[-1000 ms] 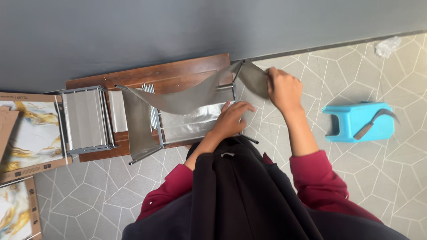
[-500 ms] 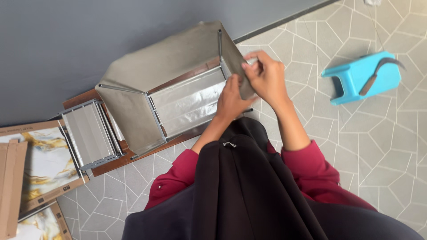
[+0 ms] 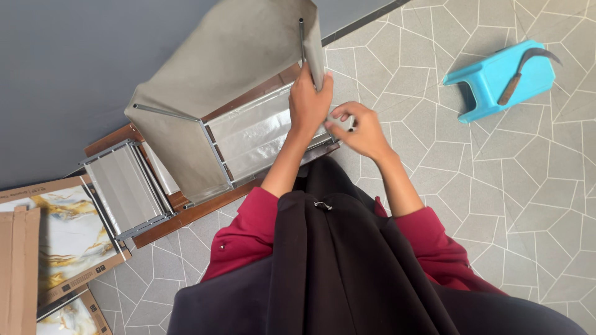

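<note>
A grey fabric cover (image 3: pixel 230 56) stands draped over a metal frame (image 3: pixel 214 149) with a silvery panel (image 3: pixel 261 133) inside. My left hand (image 3: pixel 308 99) grips the cover's right edge together with a thin upright rod (image 3: pixel 302 37). My right hand (image 3: pixel 360 130) sits just to the right and lower. Its thumb and fingers pinch at the frame's near right corner. The frame rests on a brown wooden board (image 3: pixel 186 214).
A smaller metal rack (image 3: pixel 124 186) lies left of the frame on the board. Cardboard boxes (image 3: pixel 62 236) with a marbled picture sit at the lower left. A blue plastic stool (image 3: pixel 490 87) carrying a curved blade with a wooden handle (image 3: pixel 518 71) stands on the tiled floor at the upper right. A dark grey wall (image 3: pixel 62 62) rises behind.
The fabric cover has been lifted from flat to standing over the frame. My left hand moved up to the cover's edge and rod. My right hand dropped to the frame's corner.
</note>
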